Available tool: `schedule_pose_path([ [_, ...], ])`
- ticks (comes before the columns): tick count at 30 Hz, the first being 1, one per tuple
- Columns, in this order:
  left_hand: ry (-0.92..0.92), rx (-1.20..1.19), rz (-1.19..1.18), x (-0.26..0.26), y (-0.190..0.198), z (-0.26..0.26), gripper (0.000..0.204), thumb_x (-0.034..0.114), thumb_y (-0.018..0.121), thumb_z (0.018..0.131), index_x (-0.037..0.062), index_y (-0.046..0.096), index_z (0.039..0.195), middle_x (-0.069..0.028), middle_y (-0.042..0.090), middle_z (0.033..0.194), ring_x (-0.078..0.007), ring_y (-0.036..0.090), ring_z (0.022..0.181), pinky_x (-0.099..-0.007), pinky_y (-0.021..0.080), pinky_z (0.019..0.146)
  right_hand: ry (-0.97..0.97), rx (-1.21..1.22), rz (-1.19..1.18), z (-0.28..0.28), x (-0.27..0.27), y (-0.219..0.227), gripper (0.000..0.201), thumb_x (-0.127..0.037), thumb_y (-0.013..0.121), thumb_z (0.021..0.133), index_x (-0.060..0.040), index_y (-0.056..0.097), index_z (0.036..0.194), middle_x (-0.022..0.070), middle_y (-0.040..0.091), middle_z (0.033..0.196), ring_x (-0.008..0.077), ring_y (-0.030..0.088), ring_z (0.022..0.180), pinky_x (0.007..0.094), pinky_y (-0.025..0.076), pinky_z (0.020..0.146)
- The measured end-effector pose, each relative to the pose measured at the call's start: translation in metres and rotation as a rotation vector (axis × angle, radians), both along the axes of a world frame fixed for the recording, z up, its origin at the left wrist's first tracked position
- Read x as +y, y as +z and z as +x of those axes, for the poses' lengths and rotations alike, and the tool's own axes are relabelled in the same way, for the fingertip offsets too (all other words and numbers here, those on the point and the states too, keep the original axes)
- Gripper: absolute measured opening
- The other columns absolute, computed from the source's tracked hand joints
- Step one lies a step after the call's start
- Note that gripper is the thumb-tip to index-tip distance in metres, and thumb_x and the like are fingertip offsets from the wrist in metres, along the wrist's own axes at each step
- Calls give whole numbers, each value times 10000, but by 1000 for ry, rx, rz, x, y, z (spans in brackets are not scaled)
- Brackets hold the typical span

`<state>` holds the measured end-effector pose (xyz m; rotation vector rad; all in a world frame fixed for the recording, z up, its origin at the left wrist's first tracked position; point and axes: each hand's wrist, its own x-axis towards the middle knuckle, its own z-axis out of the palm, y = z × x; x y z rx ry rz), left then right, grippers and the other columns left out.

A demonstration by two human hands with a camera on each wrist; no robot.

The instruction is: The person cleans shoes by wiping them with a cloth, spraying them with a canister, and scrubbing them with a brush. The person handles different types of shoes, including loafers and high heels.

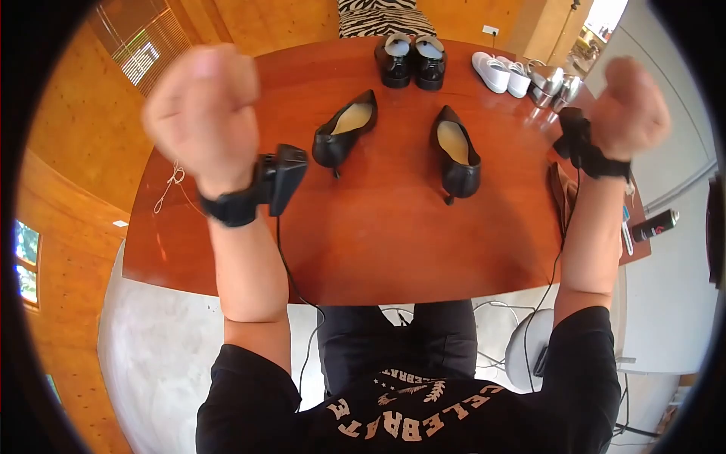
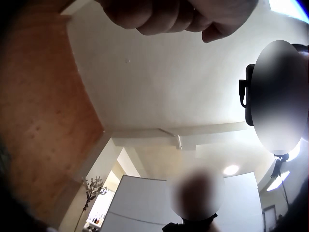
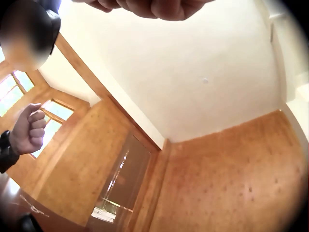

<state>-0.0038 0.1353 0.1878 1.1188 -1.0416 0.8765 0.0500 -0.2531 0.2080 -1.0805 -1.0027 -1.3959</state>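
Both hands are raised above the table with their fingers curled into fists, and nothing shows in either. My left hand [image 1: 204, 113] is up at the left in the head view; the right wrist view shows the same fist [image 3: 30, 130] side-on. On the other side, my right hand [image 1: 628, 110] is lifted near the table's right edge. Between and below them, two black high-heeled pumps stand apart on the table: the left pump [image 1: 352, 125] angles toward the back right, while the right pump [image 1: 455, 151] points back and slightly left. Neither hand touches them.
Black shoes [image 1: 412, 68] stand at the back of the reddish wooden table [image 1: 363, 250]. White sneakers [image 1: 495, 74] and shiny silver shoes [image 1: 548, 82] sit at the back right. A black spray can [image 1: 656, 225] lies by the right edge, and a thin cord [image 1: 170, 188] at the left.
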Motion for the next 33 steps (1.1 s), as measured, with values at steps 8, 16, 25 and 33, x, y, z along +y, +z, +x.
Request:
schedule_pose_path([
  [8,-91,-17,179,34,27,-71,287,318,532,983,134,351,1108,-78,520,924,-203,493,711,-343,387,666,-140,-561,-474,-60,3,41,341,-322,559,1028,-11,505,899,101,502,783,134,370,500,283,303,387],
  [16,152,-23,367,27,13,-78,293,326,544,977,126,370,1104,-78,525,917,-201,496,706,-343,385,656,9,-244,-981,-82,11,40,459,-440,477,1043,-5,533,907,71,502,762,141,360,498,271,290,424],
  [25,267,11,413,27,2,-72,302,334,558,970,116,392,1098,-78,530,910,-200,499,699,-343,383,646,-22,-154,-935,-74,14,19,460,-439,490,1035,1,538,908,70,499,757,142,365,506,272,291,433],
  [33,398,23,440,29,-12,-75,310,341,570,964,108,412,1093,-77,535,903,-198,501,693,-343,381,636,-82,-92,-895,-71,9,7,461,-438,502,1028,6,542,908,68,496,752,144,370,514,274,293,442],
])
